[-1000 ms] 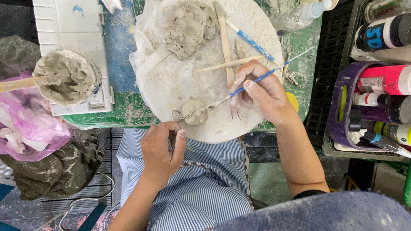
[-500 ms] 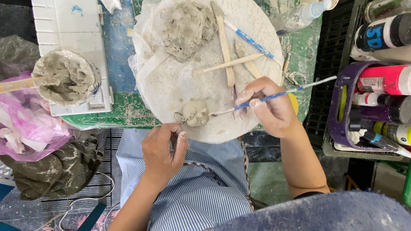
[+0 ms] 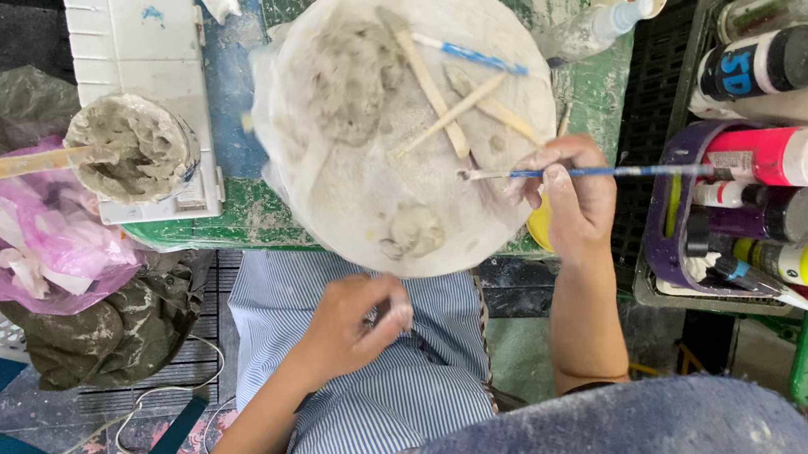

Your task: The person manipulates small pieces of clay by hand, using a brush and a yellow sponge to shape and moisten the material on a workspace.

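paintbrush (image 3: 606, 172), thin and blue-handled, lies level across the right rim of the round clay-smeared board (image 3: 343, 203), bristle tip pointing in over the board, handle end reaching toward the pink-capped paint bottle (image 3: 777, 156). the right hand (image 3: 574, 196) pinches it mid-handle, fingers closed narrow around the shaft. half a second ago the brush sat tilted with its tip nearer the small clay lump (image 3: 414, 229); it is now swung flat and lifted clear, tip apart from the lump, which rests alone near the board's lower edge. the left hand (image 3: 359, 325), a second ago at the board's lower rim, now sits below the board over the striped apron (image 3: 382, 407), fingers curled around something small and pale; what it is cannot be told. judged from this, work on the lump is paused while the left hand tends to the small piece. on the board's upper half lie a larger clay mass (image 3: 345, 75), wooden modelling sticks (image 3: 430, 86) and a second blue brush (image 3: 471, 55). left of the board stand a clay-filled tub (image 3: 135, 149) with a wooden stick (image 3: 13, 168), on the green tabletop (image 3: 226, 224).
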